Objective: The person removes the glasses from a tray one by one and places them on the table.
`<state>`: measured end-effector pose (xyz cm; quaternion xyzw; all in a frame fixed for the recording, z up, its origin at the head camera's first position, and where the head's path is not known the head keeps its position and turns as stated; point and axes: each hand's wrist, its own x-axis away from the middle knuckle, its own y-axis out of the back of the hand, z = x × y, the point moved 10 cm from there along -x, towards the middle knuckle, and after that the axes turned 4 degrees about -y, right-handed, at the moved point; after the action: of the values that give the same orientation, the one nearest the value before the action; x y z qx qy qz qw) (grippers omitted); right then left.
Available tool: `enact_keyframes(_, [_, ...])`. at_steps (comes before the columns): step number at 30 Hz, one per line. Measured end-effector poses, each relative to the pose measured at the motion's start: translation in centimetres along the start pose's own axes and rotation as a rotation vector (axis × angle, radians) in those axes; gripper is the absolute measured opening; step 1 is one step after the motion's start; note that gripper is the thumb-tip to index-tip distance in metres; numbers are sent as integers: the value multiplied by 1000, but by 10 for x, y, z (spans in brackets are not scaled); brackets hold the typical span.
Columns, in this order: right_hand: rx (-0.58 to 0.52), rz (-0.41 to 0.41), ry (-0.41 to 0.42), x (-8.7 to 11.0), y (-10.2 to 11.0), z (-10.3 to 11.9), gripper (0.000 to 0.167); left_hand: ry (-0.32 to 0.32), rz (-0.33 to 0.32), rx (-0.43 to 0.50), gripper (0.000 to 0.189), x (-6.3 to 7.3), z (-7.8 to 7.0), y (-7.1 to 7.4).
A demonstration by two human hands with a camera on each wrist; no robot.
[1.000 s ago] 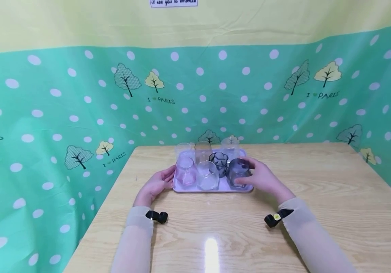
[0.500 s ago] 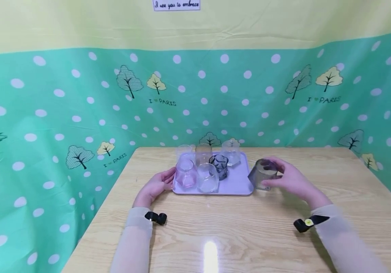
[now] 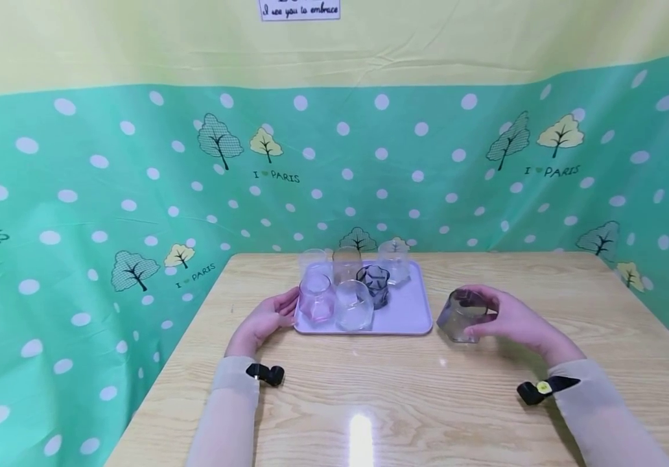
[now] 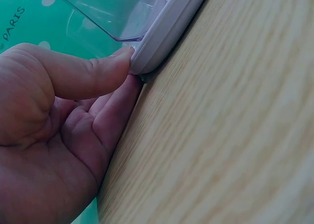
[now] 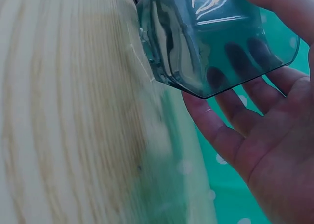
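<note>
Part of the left hand's (image 4: 59,118) fingertips are hidden behind the corner of the tray (image 4: 167,32), which runs out of the left wrist view above that hand. The right hand (image 5: 274,157) is cut off by the right edge of its wrist view, and the grey glass (image 5: 216,47) it holds by the top edge. Ahead of the left hand, a pink glass (image 3: 317,305) partly hides a clear glass (image 3: 312,261). Behind the right hand, the mark on a yellow disc (image 3: 543,387) is too small to read.
</note>
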<state>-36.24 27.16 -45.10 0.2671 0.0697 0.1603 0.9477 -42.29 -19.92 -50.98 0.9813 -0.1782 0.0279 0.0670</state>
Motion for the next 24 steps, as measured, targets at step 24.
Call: enact_keyframes(24, [-27, 53, 2, 3, -8, -9, 86, -2, 1, 27, 87, 2, -2, -2])
